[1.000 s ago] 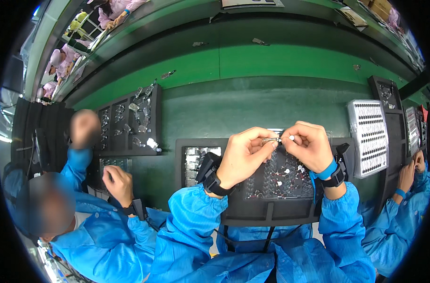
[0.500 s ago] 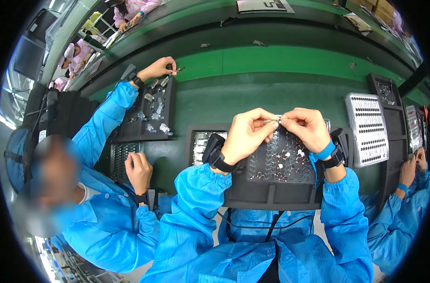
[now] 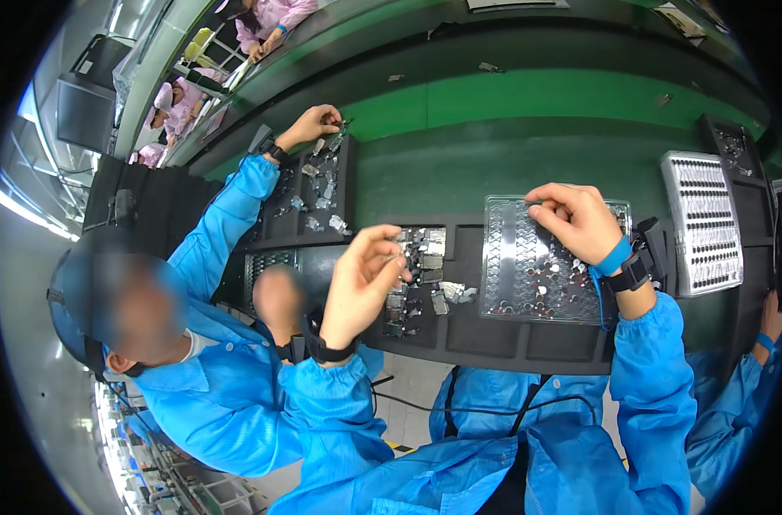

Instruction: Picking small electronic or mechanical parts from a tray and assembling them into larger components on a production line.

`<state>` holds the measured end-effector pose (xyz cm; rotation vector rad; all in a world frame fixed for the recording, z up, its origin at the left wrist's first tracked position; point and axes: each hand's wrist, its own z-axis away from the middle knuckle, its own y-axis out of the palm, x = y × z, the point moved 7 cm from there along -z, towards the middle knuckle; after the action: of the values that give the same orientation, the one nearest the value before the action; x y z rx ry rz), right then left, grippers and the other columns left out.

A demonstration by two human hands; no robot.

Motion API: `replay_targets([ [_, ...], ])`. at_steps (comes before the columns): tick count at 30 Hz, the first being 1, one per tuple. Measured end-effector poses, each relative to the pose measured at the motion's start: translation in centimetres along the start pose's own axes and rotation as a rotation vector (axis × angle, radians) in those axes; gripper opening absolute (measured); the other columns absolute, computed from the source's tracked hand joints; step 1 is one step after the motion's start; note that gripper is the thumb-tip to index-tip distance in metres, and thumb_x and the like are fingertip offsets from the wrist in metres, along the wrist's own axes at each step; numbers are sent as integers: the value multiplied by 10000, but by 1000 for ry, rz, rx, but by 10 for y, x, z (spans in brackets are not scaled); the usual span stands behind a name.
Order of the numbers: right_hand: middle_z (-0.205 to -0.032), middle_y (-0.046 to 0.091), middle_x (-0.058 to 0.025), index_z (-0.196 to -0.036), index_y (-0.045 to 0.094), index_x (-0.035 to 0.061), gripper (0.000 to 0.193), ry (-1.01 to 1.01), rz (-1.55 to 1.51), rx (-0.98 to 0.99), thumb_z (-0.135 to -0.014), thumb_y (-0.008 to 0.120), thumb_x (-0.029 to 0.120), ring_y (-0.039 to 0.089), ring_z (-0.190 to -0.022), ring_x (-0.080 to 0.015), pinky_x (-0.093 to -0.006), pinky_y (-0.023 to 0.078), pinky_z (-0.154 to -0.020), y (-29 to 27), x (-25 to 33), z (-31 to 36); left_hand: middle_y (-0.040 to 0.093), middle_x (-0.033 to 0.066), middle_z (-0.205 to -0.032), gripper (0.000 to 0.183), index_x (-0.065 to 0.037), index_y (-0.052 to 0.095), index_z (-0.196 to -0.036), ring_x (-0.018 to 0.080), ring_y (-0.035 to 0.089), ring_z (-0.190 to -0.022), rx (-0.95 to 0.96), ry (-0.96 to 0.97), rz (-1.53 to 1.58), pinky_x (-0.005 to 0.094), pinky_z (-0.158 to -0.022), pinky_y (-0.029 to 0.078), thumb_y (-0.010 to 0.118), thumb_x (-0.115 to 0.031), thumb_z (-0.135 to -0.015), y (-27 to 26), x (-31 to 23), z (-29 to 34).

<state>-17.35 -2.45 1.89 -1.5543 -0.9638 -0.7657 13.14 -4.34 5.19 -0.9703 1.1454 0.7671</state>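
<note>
My left hand (image 3: 362,283) is over the left compartment of the black tray, its fingers curled toward the thumb beside a heap of small metal parts (image 3: 429,262). Whatever may be between those fingertips is too small to name. My right hand (image 3: 579,225) hovers at the upper edge of a clear plastic blister tray (image 3: 507,305), thumb and forefinger close together; I cannot make out what they pinch. Rows of moulded pockets fill the blister tray, with small round silvery and reddish pieces lying on its lower right part.
The black compartment tray (image 3: 528,342) sits at the green bench's near edge. To the right stands a white tray with rows of black dots (image 3: 704,223). At left, a co-worker's hand (image 3: 314,123) is above another black tray (image 3: 344,184) of metal parts. A cable (image 3: 434,410) crosses my lap.
My hands have parted from their shared small piece above the tray. The left has moved left and down to the metal parts; the right remains over the blister tray. The whole view has shifted.
</note>
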Motion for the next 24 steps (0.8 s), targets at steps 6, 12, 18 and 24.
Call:
replay_targets([
  [6, -774, 694, -72, -1063, 730, -27, 201, 44, -8, 32, -909, 722, 101, 517, -564, -76, -261, 423, -533, 2, -4, 0, 651, 98, -1053, 292, 49, 615, -1282, 178, 710, -858, -73, -93, 51, 296, -783, 587, 567, 52, -994, -4, 32, 30],
  [12, -675, 635, -65, -1020, 741, -1, 206, 17, -2, 10, -913, 709, 173, 552, -530, -119, -288, 437, -524, 0, -4, 0, 739, 43, -923, 189, 60, 717, -1130, 76, 675, -817, -245, -86, -156, 223, -691, 555, 684, -24, -964, -11, 39, 42],
  [18, -683, 645, -73, -1008, 744, 11, 213, 14, 17, 21, -905, 709, 195, 566, -531, -143, -304, 451, -532, 0, -1, 0, 750, 141, -999, 214, 88, 695, -1166, 185, 738, -903, -320, -111, 101, 280, -812, 605, 657, 40, -961, 0, 53, 52],
  [24, -689, 654, -78, -1008, 745, 15, 216, 10, 21, 26, -903, 707, 200, 573, -530, -147, -309, 455, -533, 0, 0, -1, 753, 150, -1007, 186, 85, 707, -1133, 174, 738, -869, -410, -132, 25, 273, -771, 605, 653, 47, -959, 8, 69, 60],
])
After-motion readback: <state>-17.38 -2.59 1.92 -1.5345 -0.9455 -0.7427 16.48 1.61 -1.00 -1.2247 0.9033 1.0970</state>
